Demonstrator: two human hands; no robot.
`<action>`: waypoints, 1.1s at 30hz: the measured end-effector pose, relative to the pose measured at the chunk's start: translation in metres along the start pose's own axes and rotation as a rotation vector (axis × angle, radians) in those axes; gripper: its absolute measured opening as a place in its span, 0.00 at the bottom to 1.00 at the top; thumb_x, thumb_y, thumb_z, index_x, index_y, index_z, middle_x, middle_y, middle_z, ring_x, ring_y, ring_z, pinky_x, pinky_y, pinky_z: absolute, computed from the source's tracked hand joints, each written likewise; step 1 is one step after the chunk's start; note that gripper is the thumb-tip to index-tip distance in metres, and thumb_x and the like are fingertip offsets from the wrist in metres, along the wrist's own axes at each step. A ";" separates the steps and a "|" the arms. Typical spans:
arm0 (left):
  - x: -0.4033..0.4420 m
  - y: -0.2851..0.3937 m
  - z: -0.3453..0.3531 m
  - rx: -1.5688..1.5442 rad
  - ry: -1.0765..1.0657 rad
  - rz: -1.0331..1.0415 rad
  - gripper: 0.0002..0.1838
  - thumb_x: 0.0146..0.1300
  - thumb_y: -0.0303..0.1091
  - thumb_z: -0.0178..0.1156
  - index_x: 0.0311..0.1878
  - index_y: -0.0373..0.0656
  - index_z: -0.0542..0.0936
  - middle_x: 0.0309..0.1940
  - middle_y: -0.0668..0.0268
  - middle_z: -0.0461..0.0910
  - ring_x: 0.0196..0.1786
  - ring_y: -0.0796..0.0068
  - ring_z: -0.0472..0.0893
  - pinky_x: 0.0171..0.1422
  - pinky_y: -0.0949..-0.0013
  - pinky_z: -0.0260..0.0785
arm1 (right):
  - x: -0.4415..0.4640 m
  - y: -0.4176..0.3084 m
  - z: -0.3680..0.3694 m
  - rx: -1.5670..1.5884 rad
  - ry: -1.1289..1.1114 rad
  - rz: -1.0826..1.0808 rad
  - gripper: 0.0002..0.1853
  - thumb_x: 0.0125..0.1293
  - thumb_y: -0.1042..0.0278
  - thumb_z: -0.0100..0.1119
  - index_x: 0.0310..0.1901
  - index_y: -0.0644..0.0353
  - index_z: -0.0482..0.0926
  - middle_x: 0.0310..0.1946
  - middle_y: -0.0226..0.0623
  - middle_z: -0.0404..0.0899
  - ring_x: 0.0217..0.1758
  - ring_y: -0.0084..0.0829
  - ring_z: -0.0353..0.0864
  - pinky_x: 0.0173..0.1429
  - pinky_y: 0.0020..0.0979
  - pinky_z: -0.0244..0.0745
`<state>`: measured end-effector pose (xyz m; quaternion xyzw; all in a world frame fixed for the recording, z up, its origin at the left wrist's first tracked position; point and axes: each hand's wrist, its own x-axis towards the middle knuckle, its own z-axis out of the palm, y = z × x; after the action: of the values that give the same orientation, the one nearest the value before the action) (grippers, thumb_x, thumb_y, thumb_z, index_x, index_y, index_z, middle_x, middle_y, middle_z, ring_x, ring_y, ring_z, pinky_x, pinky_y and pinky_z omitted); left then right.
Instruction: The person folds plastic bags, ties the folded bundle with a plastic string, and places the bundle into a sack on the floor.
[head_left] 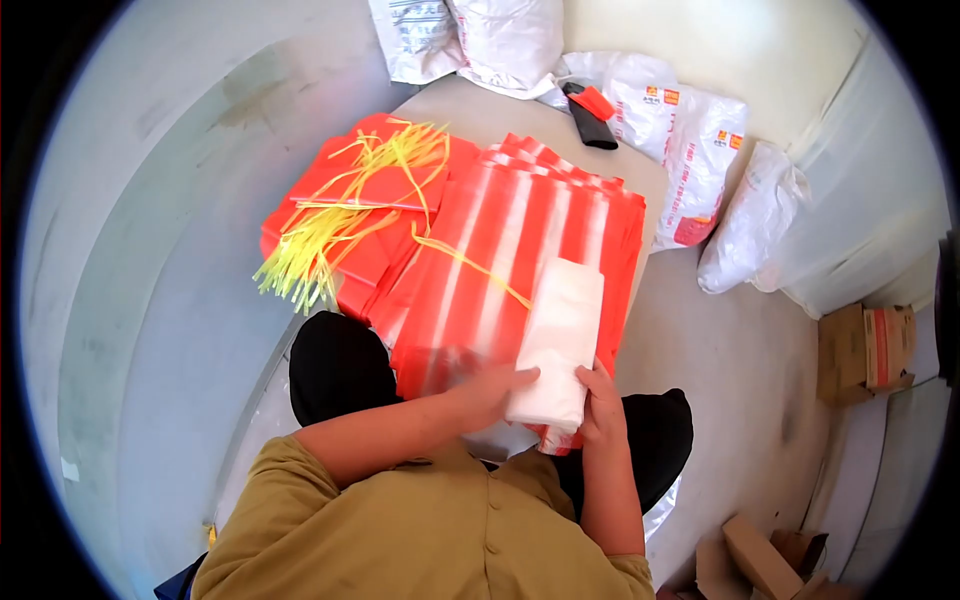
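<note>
A folded white bundle (pixel 560 335) lies at a slant over a stack of red-and-white striped plastic sheets (pixel 490 240). My left hand (pixel 487 396) is at the bundle's lower left edge, its thumb against it and its other fingers blurred or hidden. On the lower right edge, my right hand (pixel 600 403) grips the bundle with thumb and fingers. A yellow strip (pixel 470 264) runs across the striped sheets to the bundle. Left of the stack are folded red plastic pieces (pixel 350 250), with a bunch of yellow strips (pixel 310 245) on top.
White printed sacks (pixel 690 150) stand behind and to the right, with a black and red item (pixel 592 120) beside them. A cardboard box (pixel 865 350) is at the far right, and cardboard pieces (pixel 760 560) lie at the lower right. My knees flank the stack.
</note>
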<state>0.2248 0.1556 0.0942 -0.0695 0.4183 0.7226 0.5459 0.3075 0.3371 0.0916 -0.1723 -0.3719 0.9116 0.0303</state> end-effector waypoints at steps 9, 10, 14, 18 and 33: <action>0.039 0.018 -0.007 0.307 0.016 0.080 0.23 0.71 0.28 0.58 0.68 0.33 0.72 0.58 0.56 0.82 0.57 0.65 0.84 0.60 0.61 0.80 | 0.012 -0.039 -0.050 -0.863 0.258 -0.141 0.17 0.74 0.66 0.61 0.60 0.66 0.81 0.41 0.30 0.85 0.38 0.23 0.82 0.43 0.24 0.75; 0.051 0.019 -0.012 0.321 -0.075 0.133 0.26 0.71 0.27 0.58 0.72 0.33 0.69 0.59 0.56 0.81 0.58 0.66 0.83 0.62 0.60 0.79 | 0.017 -0.044 -0.058 -0.988 0.286 -0.174 0.18 0.74 0.66 0.61 0.59 0.67 0.82 0.40 0.30 0.85 0.39 0.23 0.82 0.43 0.25 0.76; 0.054 0.021 -0.004 0.712 0.064 0.262 0.31 0.72 0.28 0.57 0.75 0.34 0.63 0.59 0.56 0.81 0.57 0.66 0.83 0.61 0.62 0.77 | 0.020 -0.075 -0.056 -1.439 0.349 -0.324 0.14 0.71 0.65 0.61 0.52 0.63 0.86 0.36 0.39 0.87 0.38 0.33 0.85 0.45 0.33 0.77; 0.026 0.035 -0.001 1.171 0.222 0.356 0.32 0.72 0.29 0.59 0.77 0.37 0.63 0.53 0.57 0.82 0.53 0.65 0.83 0.58 0.63 0.77 | 0.020 -0.102 -0.057 -1.725 0.381 -0.327 0.14 0.69 0.61 0.57 0.46 0.60 0.87 0.44 0.50 0.86 0.47 0.48 0.86 0.52 0.45 0.79; 0.046 0.106 -0.001 1.891 0.524 0.684 0.06 0.68 0.33 0.61 0.40 0.40 0.78 0.33 0.55 0.83 0.40 0.48 0.83 0.46 0.50 0.75 | 0.058 -0.097 -0.099 -0.468 0.239 -0.144 0.10 0.71 0.61 0.58 0.33 0.54 0.77 0.35 0.32 0.83 0.33 0.20 0.74 0.39 0.24 0.66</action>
<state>0.1168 0.1831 0.1239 0.3544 0.9173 0.1779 0.0354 0.2790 0.4842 0.0759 -0.2544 -0.5776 0.7694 0.0980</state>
